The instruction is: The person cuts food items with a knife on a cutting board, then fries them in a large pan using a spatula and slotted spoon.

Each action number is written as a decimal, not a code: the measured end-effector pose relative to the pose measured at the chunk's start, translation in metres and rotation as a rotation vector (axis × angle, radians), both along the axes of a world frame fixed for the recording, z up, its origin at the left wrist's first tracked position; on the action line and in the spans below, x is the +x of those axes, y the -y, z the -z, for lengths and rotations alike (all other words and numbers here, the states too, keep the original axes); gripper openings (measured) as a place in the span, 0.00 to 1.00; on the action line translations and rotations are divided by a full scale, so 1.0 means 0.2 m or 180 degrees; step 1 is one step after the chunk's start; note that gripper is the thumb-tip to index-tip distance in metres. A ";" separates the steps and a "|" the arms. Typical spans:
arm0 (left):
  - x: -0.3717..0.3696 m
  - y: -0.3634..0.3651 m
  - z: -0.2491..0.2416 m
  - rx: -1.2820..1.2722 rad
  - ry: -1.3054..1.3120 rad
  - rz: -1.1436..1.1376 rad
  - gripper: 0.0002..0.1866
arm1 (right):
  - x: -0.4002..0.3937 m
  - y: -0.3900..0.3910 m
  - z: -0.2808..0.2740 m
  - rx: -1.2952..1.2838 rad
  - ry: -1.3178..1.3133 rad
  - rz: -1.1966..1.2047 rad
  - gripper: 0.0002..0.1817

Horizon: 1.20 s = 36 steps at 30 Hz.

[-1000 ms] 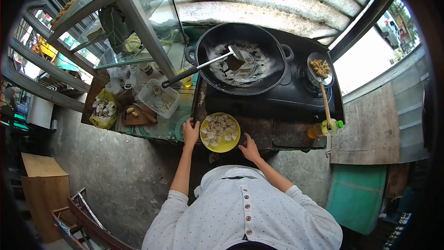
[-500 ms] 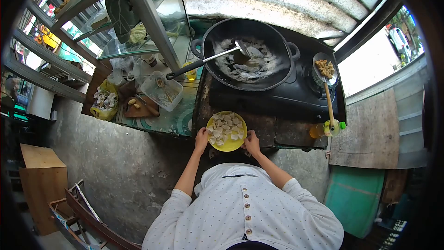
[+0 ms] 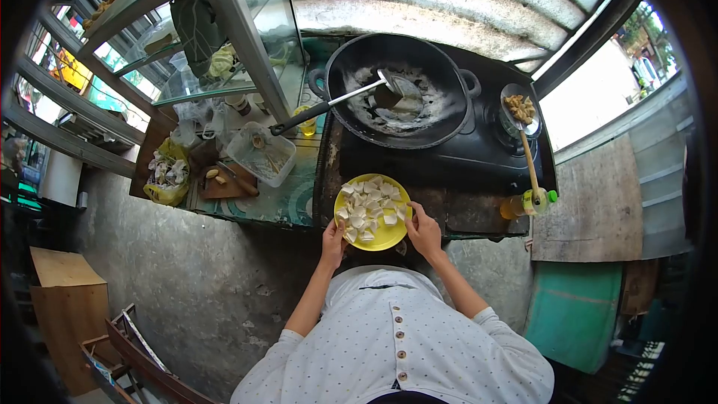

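Observation:
A yellow plate [image 3: 390,238] is held between both hands at the front edge of the stove counter. Pale, white cut pieces [image 3: 365,202] of food lie on it, mostly over its left and upper parts. My left hand [image 3: 333,242] grips the plate's lower left rim, and my right hand [image 3: 423,229] grips its right rim. Beyond the plate stands a large black wok [image 3: 351,124] with whitish residue and some liquid in it. A turner [image 3: 340,100] with a black handle rests in the wok, its handle reaching over the left rim.
Right of the wok, a long-handled strainer [image 3: 529,157] holds brown fried pieces, its handle reaching a bottle [image 3: 523,204] with a green cap. On the left table are a clear plastic tub [image 3: 280,168], a cutting board with a knife [image 3: 224,187], a yellow bag [image 3: 166,191] and a glass case [image 3: 250,45].
The plate has come slightly nearer the camera and a little to the right, held in both hands. My right hand has moved up along its rim. The turner stays in the wok.

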<state>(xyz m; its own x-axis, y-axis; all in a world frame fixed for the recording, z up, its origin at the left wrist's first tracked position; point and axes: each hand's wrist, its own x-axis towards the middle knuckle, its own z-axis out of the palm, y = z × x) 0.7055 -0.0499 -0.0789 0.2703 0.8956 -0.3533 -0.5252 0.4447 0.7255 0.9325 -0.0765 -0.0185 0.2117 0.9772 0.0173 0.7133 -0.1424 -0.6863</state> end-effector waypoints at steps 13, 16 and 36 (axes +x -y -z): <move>-0.04 -0.20 -0.24 0.0134 -0.0418 -0.0071 0.19 | 0.09 -0.43 -0.49 0.1166 -0.0639 0.0313 0.09; -0.02 -0.19 -0.28 0.0133 -0.0245 -0.0216 0.19 | 0.20 -0.63 -0.53 0.1170 -0.0370 0.0323 0.09; 0.21 -0.35 -0.53 0.0332 -0.0275 -0.1090 0.17 | 0.23 -0.75 -0.67 0.1472 0.0058 -0.0112 0.08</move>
<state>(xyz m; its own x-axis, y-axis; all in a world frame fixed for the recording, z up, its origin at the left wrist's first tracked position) 0.7466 0.0196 0.0267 -0.0782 0.9614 -0.2639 -0.5657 0.1752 0.8058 0.9784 0.0743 0.1150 0.1742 0.8726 0.4563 0.7246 0.2002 -0.6594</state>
